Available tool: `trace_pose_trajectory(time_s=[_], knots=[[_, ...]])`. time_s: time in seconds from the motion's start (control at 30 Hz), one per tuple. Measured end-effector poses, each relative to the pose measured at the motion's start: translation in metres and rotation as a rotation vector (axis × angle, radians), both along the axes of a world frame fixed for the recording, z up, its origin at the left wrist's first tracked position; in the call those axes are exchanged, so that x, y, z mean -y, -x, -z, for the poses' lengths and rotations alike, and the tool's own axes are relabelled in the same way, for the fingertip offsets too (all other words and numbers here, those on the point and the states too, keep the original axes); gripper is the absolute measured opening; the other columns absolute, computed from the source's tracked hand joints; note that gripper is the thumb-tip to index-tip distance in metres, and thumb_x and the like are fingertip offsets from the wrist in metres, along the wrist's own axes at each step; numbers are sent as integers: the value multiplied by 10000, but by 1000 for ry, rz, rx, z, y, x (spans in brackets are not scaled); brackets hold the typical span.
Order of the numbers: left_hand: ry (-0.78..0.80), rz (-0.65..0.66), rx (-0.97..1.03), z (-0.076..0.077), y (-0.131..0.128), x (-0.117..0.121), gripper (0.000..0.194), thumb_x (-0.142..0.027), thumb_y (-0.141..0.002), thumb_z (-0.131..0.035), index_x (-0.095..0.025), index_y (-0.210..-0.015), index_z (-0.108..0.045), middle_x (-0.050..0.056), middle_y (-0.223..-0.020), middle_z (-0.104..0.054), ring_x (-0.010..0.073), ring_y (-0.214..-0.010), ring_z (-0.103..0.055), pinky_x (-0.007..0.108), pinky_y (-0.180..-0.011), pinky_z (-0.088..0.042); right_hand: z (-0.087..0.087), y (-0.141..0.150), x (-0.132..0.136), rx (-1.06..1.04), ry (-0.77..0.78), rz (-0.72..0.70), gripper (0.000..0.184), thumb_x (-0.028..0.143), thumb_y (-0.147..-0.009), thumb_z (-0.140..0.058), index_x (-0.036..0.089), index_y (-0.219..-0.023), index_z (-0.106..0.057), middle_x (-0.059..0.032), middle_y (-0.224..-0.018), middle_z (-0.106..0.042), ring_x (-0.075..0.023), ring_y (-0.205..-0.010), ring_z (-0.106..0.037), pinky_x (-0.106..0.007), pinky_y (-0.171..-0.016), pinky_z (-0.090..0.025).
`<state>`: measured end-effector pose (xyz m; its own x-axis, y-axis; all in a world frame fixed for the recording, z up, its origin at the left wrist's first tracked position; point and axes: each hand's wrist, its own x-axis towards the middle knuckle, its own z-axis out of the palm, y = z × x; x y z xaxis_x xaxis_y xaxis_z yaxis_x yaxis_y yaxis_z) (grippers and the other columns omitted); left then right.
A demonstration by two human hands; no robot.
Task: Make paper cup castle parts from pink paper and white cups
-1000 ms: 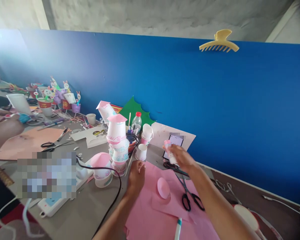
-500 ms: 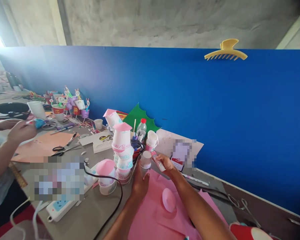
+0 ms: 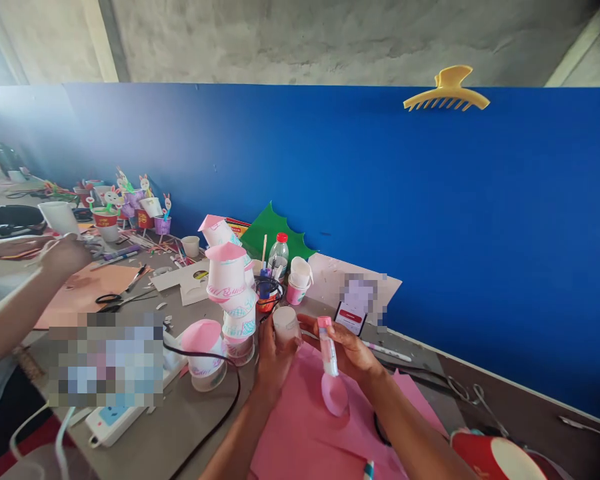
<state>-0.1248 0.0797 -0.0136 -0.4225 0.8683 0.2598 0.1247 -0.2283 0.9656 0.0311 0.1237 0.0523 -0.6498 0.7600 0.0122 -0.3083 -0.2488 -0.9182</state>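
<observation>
My left hand [image 3: 273, 363] is closed round a small white paper cup [image 3: 285, 325], held just above the table. Beside it, my right hand [image 3: 350, 351] grips a glue stick [image 3: 326, 346] with a pink cap, pointing upward. Under both hands lies a pink paper sheet [image 3: 305, 433] with a pink oval cut-out [image 3: 335, 395] on it. A leaning stack of decorated cups with pink cone lids [image 3: 230, 293] stands just left of my left hand.
A co-worker's arm and hand [image 3: 60, 257] work at the left over peach paper [image 3: 87, 287] with scissors [image 3: 115, 299]. A power strip [image 3: 113, 417], black cable [image 3: 220, 413], water bottle [image 3: 279, 255], phone [image 3: 351, 318], pen [image 3: 387, 351] and red cup [image 3: 495, 457] lie about. A blue partition [image 3: 430, 233] backs the table.
My right hand has drawn the glue stick back from near the phone toward the cup and turned it upright. My left hand has taken up the small white cup from the table.
</observation>
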Motion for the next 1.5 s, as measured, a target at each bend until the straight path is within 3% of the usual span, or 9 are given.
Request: trace_pose_trajectory(time_s=[0.13, 0.27, 0.37, 0.47, 0.57, 0.77, 1.03, 1.3, 1.5], knots=[[50, 210, 83, -13, -15, 16, 648, -251, -733, -625, -196, -1312, -339, 122, -1231, -570, 248, -1117, -571, 398, -949, -479, -8, -28, 23, -36, -46, 192, 391, 591, -645, -717, 257, -845, -683, -63, -927, -688, -246, -901, -632, -383, -800, -490], [107, 347, -37, -22, -34, 34, 709, -165, -653, -620, -191, -1310, -357, 113, -1247, -549, 257, -1168, -524, 412, -998, -426, -20, -59, 44, -162, -55, 560, 375, 585, -688, -703, 296, -925, -679, 4, -797, -656, -171, -731, -610, -317, -731, -504], [106, 533, -46, -28, -48, 45, 687, -124, -645, -595, -193, -1297, -391, 104, -1211, -573, 249, -1141, -538, 391, -966, -447, -25, -76, 63, -136, -113, 698, 416, 586, -692, -705, 287, -980, -673, 4, -799, -656, -144, -652, -584, -263, -607, -486], [70, 603, -51, -28, -57, 52, 659, -94, -653, -595, -191, -1281, -421, 106, -1219, -571, 241, -1128, -541, 381, -962, -450, -20, -83, 81, 2, -219, 714, 446, 598, -777, -612, 253, -1058, -647, -36, -862, -679, -138, -579, -545, -251, -514, -436], [45, 564, -137, -22, -63, 53, 634, -88, -654, -621, -191, -1257, -454, 118, -1259, -550, 260, -1175, -511, 406, -1000, -423, -16, -81, 90, 107, -292, 710, 415, 547, -848, -553, 240, -1120, -613, -54, -887, -689, -136, -579, -526, -254, -548, -439], [-52, 517, -256, -3, -64, 49, 702, -93, -672, -633, -198, -1325, -399, 134, -1305, -511, 282, -1233, -467, 446, -1028, -400, -25, -75, 94, 294, -379, 670, 386, 485, -789, -658, 221, -1068, -624, -55, -939, -665, -159, -685, -540, -261, -637, -458], [-194, 477, -416, 0, -61, 51, 650, -80, -710, -603, -199, -1309, -383, 154, -1262, -519, 292, -1173, -501, 466, -959, -452, -26, -67, 101, 523, -457, 635, 372, 549, -821, -568, 206, -950, -637, 43, -548, -444, -117, -464, -364, -226, -420, -279], [-271, 476, -546, -1, -64, 53, 601, -57, -728, -535, -196, -1288, -365, 161, -1217, -515, 306, -1158, -486, 509, -955, -433, -25, -65, 103, 627, -678, 745, 274, 477, -831, -581, 221, -910, -642, -22, -707, -601, -181, -609, -537, -274, -593, -447], [-253, 525, -534, -9, -67, 58, 573, -3, -681, -497, -209, -1209, -409, 129, -1156, -540, 271, -1091, -507, 451, -927, -447, -23, -66, 100, 646, -783, 802, 212, 427, -857, -556, 237, -914, -629, -54, -831, -663, -222, -754, -610, -302, -702, -476]])
